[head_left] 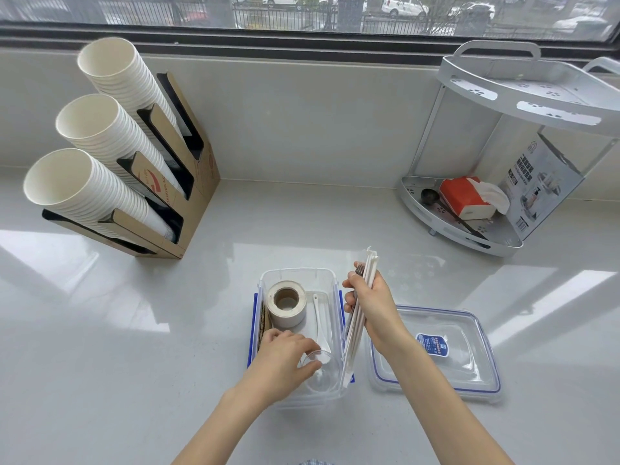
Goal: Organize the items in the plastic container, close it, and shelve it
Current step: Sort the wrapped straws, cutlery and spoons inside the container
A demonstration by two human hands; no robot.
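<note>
- A clear plastic container (299, 276) with blue side latches sits open on a pale bench (117, 347), directly in front of the person, so both hands can reach in from above.
- The left hand (285, 355) is inside the near end of the container, fingers curled around the rim of a small clear cup (318, 370), apparently setting or shifting it there to make room.
- A roll of tape (286, 307) lies at the far left of the container, and a white spoon (318, 325) lies lengthwise beside it; placed this way they leave a long strip free on the right.
- The right hand (372, 305) is closed around a bundle of paper-wrapped straws (360, 303) with a dark utensil among them, held upright over the container's right wall, probably to keep them out of the way until that strip is clear.
- The lid (436, 354), blue-sealed with a label, lies flat on the bench just right of the container, within easy reach for closing.
- A white two-tier shelf rack (523, 95) stands well apart at the far right; its upper tier looks free, a likely place for the closed container.
</note>
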